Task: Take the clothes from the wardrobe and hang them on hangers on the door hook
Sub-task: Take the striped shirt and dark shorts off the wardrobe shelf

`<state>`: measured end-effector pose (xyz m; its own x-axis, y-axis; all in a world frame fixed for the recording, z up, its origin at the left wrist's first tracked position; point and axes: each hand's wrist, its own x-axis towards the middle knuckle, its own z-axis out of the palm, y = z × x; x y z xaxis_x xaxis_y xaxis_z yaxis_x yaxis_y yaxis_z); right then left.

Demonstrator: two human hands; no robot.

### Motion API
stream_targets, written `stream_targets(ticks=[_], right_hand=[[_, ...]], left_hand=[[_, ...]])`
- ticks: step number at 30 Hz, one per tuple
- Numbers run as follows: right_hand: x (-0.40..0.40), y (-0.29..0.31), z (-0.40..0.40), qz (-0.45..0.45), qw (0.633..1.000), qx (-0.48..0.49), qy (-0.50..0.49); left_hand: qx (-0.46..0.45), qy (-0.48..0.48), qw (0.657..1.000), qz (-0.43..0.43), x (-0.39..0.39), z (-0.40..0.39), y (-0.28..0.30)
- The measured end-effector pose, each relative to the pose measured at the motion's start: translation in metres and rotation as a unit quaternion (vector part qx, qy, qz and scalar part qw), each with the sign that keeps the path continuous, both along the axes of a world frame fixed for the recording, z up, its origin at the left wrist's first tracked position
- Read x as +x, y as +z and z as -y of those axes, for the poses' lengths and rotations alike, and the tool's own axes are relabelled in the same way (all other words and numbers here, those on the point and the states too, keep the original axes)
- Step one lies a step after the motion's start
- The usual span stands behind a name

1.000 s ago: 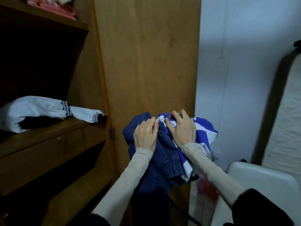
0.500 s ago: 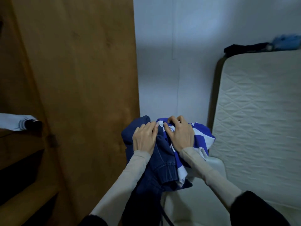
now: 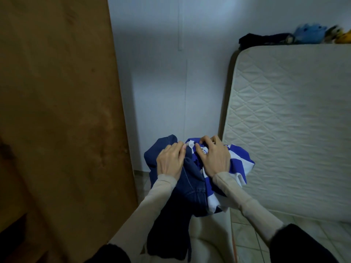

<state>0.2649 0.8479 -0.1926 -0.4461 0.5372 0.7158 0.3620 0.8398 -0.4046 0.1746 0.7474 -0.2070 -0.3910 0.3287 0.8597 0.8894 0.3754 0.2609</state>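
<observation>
A wooden wardrobe door (image 3: 57,111) fills the left side. Right of it, the left hand (image 3: 170,161) lies on dark jeans (image 3: 191,188), fingers curled over the bunched denim. Beside it the right hand (image 3: 215,158) grips a blue-and-white striped shirt (image 3: 240,160), fingertips dug into the fabric. Both garments are held as one bundle in front of the wall, near a mattress (image 3: 284,120) standing on the right

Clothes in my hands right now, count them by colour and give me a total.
Dark blue denim garment: 1, held by the left hand
Blue and white striped garment: 1, held by the right hand
Total: 2
</observation>
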Motion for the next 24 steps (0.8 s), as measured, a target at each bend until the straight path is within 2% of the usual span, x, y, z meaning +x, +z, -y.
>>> stream_targets(ticks=[4, 9, 11, 14, 16, 19, 24], right_hand=[[0.004, -0.02, -0.012, 0.016, 0.999, -0.036, -0.012], [0.0, -0.057, -0.024, 0.072, 0.995, -0.065, -0.024], [-0.003, -0.072, -0.03, 0.097, 0.992, -0.075, -0.033], [-0.012, -0.103, -0.035, 0.083, 0.992, -0.087, -0.036], [-0.017, -0.126, -0.035, 0.076, 0.994, -0.065, -0.039], [-0.022, -0.156, -0.039, 0.102, 0.989, -0.103, -0.037], [-0.03, -0.205, -0.042, 0.132, 0.982, -0.13, -0.033]], left_hand=[[-0.016, -0.006, 1.0, 0.02, 0.003, -0.016, -0.018], [-0.046, -0.005, 0.999, -0.009, -0.009, -0.036, -0.061], [-0.05, -0.028, 0.998, 0.039, -0.01, -0.039, -0.078], [-0.051, -0.062, 0.992, 0.094, -0.014, -0.042, -0.109], [-0.071, -0.045, 0.993, 0.078, -0.019, -0.044, -0.131], [-0.101, -0.022, 0.993, 0.064, -0.024, -0.046, -0.161], [-0.119, -0.021, 0.989, 0.089, -0.034, -0.048, -0.214]])
